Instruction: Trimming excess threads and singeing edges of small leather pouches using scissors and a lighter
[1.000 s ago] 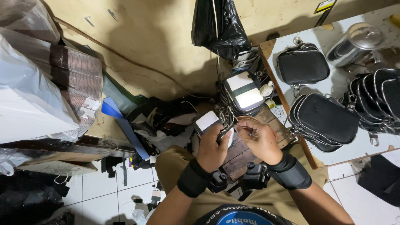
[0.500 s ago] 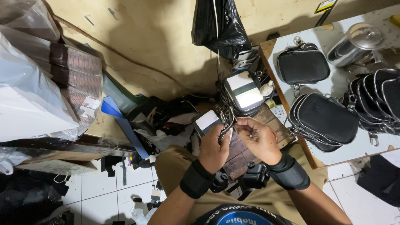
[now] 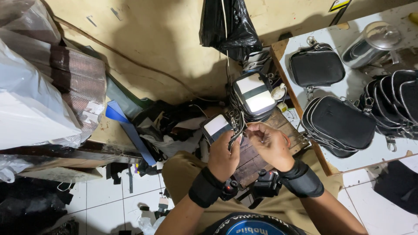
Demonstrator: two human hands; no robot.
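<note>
Left hand (image 3: 224, 152) has its fingers curled tight around a small black pouch (image 3: 216, 127) with a white label, holding it over the wooden block (image 3: 254, 152) on the lap. Right hand (image 3: 271, 143) is pinching its metal clasp (image 3: 237, 126) between thumb and fingertips. More finished black zip pouches (image 3: 337, 124) are sitting on the white table (image 3: 370, 150) to the right.

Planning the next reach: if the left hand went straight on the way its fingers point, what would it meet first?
Probably the small pouch with a white panel, just beyond the left hand; depth is unclear.
</note>
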